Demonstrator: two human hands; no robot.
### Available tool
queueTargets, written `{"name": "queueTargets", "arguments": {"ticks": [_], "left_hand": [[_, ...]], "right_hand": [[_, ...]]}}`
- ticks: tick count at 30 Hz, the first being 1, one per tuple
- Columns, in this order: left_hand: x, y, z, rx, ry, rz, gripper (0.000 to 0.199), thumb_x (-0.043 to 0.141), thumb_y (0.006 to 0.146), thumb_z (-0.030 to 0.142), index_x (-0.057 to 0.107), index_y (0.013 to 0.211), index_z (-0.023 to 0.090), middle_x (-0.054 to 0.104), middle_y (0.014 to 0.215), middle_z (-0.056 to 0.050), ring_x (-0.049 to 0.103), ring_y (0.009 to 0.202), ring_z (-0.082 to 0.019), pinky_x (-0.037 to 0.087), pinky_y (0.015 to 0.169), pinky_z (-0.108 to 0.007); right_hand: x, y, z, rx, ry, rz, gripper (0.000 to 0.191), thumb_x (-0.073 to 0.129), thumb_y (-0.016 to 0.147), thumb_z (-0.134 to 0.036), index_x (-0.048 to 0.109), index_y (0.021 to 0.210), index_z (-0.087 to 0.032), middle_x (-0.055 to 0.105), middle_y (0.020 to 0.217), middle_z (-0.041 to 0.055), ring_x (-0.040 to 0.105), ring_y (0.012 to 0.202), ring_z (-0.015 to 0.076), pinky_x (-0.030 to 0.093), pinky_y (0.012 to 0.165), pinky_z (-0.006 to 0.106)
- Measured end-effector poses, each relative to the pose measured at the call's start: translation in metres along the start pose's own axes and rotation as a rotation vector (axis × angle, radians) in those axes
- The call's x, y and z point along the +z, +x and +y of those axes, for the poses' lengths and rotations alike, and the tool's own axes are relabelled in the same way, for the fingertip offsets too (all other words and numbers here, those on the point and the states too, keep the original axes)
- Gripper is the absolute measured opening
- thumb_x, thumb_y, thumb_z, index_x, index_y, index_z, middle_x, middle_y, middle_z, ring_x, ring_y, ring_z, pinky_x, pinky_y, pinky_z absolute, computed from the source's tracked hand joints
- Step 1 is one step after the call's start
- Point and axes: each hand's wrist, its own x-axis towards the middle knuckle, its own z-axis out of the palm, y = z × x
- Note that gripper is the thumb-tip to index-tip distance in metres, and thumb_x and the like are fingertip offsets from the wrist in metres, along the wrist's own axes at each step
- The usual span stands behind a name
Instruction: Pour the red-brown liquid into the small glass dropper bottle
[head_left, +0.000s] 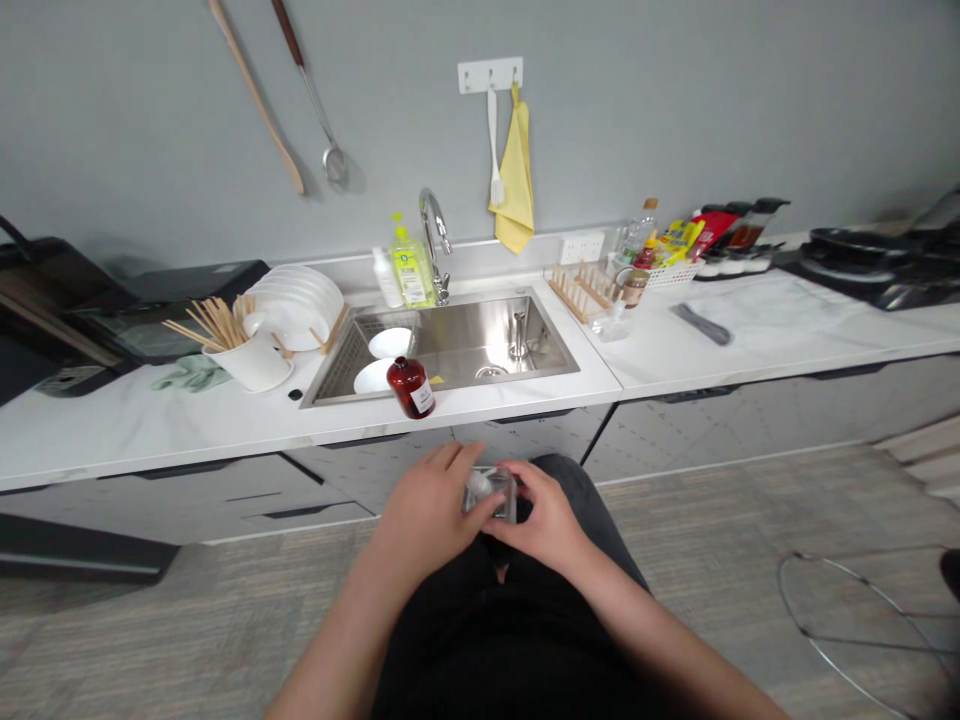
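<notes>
Both my hands are in front of my lap, just below the counter's front edge, around a small clear container [510, 492] with a whitish round part on it. My right hand [536, 515] is wrapped around its right side, thumb and fingers pressed to the wall. My left hand [439, 500] closes on it from the left, fingers over the top by the whitish part. Whether that part is a cap I cannot tell, since the fingers hide some of it. Nearest on the counter is a brown bottle [409, 385] with a white label, standing uncapped at the sink's front rim.
Behind the bottle is a steel sink [540, 350] with white bowls [390, 343] and a faucet [433, 220]. Left stand plates [296, 300] and a white cup of chopsticks [251, 362]. A wooden rack [581, 290] and seasonings [667, 250] are at right. A wire frame [862, 620] stands on the floor.
</notes>
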Motion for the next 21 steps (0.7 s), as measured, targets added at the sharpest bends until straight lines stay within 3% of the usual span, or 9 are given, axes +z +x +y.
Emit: {"name": "queueTargets", "arguments": {"ticks": [2, 3, 6, 7, 9, 12, 14, 18, 21], "left_hand": [[0.001, 0.002, -0.003, 0.017, 0.02, -0.033, 0.025, 0.075, 0.103, 0.03, 0.078, 0.127, 0.024, 0.079, 0.112, -0.014, 0.077, 0.104, -0.034, 0.065, 0.094, -0.053], [0.0, 0.002, -0.003, 0.077, -0.005, -0.065, 0.025, 0.07, 0.102, 0.02, 0.079, 0.124, 0.025, 0.08, 0.113, -0.013, 0.077, 0.108, -0.033, 0.064, 0.098, -0.053], [-0.007, 0.0, 0.001, 0.26, -0.131, -0.11, 0.076, 0.06, 0.084, -0.003, 0.069, 0.151, 0.032, 0.074, 0.149, -0.009, 0.067, 0.143, -0.032, 0.053, 0.125, -0.058], [-0.008, 0.0, 0.002, 0.273, -0.153, -0.099, 0.085, 0.061, 0.082, -0.003, 0.063, 0.159, 0.033, 0.07, 0.158, -0.009, 0.062, 0.15, -0.032, 0.049, 0.13, -0.06], [-0.009, 0.0, 0.002, 0.203, -0.134, -0.048, 0.078, 0.068, 0.088, 0.006, 0.06, 0.162, 0.03, 0.068, 0.16, -0.012, 0.063, 0.148, -0.035, 0.05, 0.128, -0.063], [-0.004, 0.003, -0.002, 0.024, -0.033, -0.038, 0.04, 0.074, 0.102, 0.032, 0.074, 0.141, 0.024, 0.079, 0.128, -0.015, 0.076, 0.117, -0.038, 0.062, 0.104, -0.06], [-0.001, 0.004, -0.003, -0.004, -0.016, -0.098, 0.023, 0.069, 0.104, 0.027, 0.078, 0.125, 0.025, 0.08, 0.109, -0.012, 0.077, 0.1, -0.033, 0.064, 0.092, -0.053], [0.0, 0.003, -0.002, 0.137, -0.069, -0.09, 0.066, 0.068, 0.088, 0.006, 0.069, 0.149, 0.031, 0.076, 0.142, -0.01, 0.071, 0.131, -0.033, 0.059, 0.115, -0.055], [0.003, 0.003, -0.002, 0.059, -0.004, -0.015, 0.06, 0.079, 0.094, 0.025, 0.067, 0.153, 0.026, 0.073, 0.148, -0.016, 0.069, 0.137, -0.04, 0.057, 0.118, -0.062]], "right_hand": [[-0.001, 0.001, 0.002, 0.007, 0.013, 0.006, 0.073, 0.105, 0.071, -0.033, 0.074, 0.137, -0.029, 0.081, 0.131, 0.0105, 0.081, 0.115, 0.0347, 0.073, 0.094, 0.05], [-0.001, 0.001, 0.003, 0.008, 0.021, 0.011, 0.073, 0.105, 0.071, -0.033, 0.074, 0.137, -0.029, 0.081, 0.131, 0.0109, 0.081, 0.115, 0.035, 0.073, 0.094, 0.05], [0.0, 0.004, 0.001, 0.004, 0.033, 0.018, 0.071, 0.104, 0.071, -0.033, 0.075, 0.135, -0.03, 0.081, 0.132, 0.011, 0.081, 0.117, 0.0357, 0.074, 0.093, 0.05], [0.0, 0.004, 0.001, 0.001, 0.034, 0.017, 0.069, 0.103, 0.072, -0.031, 0.075, 0.135, -0.031, 0.081, 0.132, 0.0105, 0.081, 0.117, 0.0354, 0.073, 0.092, 0.05], [0.0, 0.005, 0.001, 0.003, 0.029, 0.014, 0.067, 0.101, 0.073, -0.03, 0.075, 0.135, -0.031, 0.081, 0.131, 0.0094, 0.081, 0.115, 0.0341, 0.073, 0.091, 0.048], [0.001, 0.004, 0.002, 0.015, 0.02, 0.017, 0.071, 0.102, 0.073, -0.032, 0.073, 0.138, -0.03, 0.081, 0.132, 0.0099, 0.081, 0.114, 0.0339, 0.072, 0.091, 0.048], [0.001, 0.003, 0.003, 0.009, 0.016, -0.006, 0.073, 0.104, 0.071, -0.033, 0.074, 0.137, -0.03, 0.08, 0.131, 0.0101, 0.081, 0.114, 0.0347, 0.072, 0.092, 0.049], [0.002, 0.002, 0.003, -0.007, -0.004, -0.039, 0.067, 0.101, 0.073, -0.029, 0.075, 0.135, -0.031, 0.081, 0.13, 0.0087, 0.08, 0.115, 0.0341, 0.071, 0.093, 0.047], [0.003, 0.001, 0.004, 0.001, -0.007, -0.012, 0.07, 0.1, 0.074, -0.027, 0.074, 0.138, -0.031, 0.08, 0.134, 0.0098, 0.08, 0.116, 0.0339, 0.072, 0.092, 0.046]]}}
